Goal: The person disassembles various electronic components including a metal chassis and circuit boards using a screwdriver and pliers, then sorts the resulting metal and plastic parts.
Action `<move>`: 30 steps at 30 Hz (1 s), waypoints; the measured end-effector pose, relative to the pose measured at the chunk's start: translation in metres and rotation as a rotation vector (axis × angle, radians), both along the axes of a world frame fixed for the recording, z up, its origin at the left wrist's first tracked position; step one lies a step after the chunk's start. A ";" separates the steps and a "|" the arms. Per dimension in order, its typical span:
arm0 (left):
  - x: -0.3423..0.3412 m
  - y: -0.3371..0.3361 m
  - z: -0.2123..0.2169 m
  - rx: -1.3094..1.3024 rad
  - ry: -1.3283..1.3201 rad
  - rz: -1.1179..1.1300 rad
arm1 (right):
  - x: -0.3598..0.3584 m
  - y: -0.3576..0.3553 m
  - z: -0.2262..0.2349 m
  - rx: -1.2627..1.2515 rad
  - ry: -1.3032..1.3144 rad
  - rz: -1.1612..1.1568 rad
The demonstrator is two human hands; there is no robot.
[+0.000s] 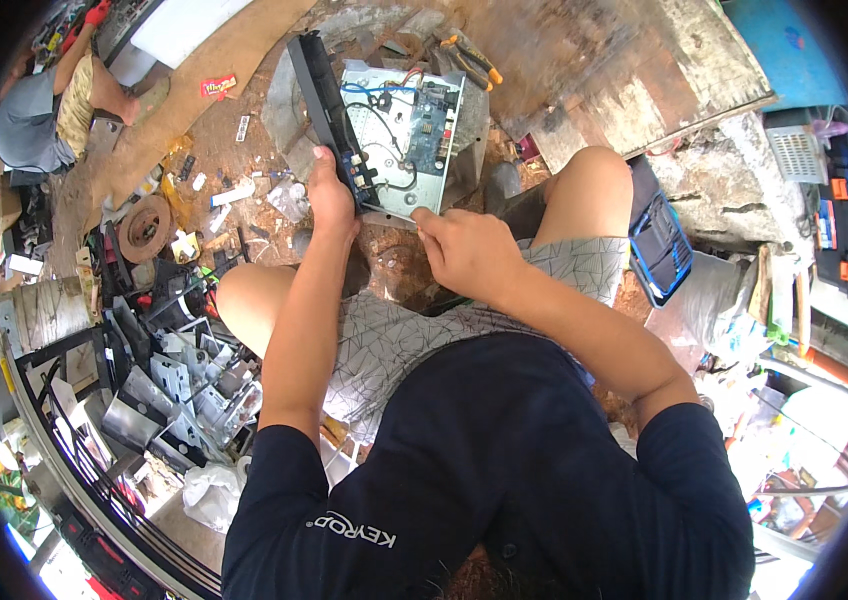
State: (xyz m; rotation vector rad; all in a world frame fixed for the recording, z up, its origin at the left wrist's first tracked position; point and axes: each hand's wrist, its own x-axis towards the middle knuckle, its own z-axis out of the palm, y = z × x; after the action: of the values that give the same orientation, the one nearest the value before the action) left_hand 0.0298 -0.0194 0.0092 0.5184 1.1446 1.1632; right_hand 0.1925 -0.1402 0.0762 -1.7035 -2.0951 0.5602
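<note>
The black panel (316, 90) is gripped by the left hand (331, 195) at the metal chassis's (431, 187) left edge, over the grey block (287, 110); the right hand (474, 255) meets the near edge, its hold unclear; wires (376, 88) could be torn by sharp pulling.

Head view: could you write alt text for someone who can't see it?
A bare left hand holds a long black panel beside an open metal tray carrying a circuit board and wires, while the right hand is at the tray's near edge. Metal scrap is heaped at left; another person is at upper left.
</note>
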 end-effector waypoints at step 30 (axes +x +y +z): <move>-0.022 0.017 -0.028 -0.024 -0.217 -0.197 | 0.021 0.013 0.031 -0.132 0.072 0.048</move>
State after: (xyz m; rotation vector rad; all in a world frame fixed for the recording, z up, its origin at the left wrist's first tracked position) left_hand 0.0082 -0.0023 -0.0190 0.4632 0.8997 1.0070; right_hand 0.2135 -0.1268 0.1069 -1.6801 -2.0938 0.7780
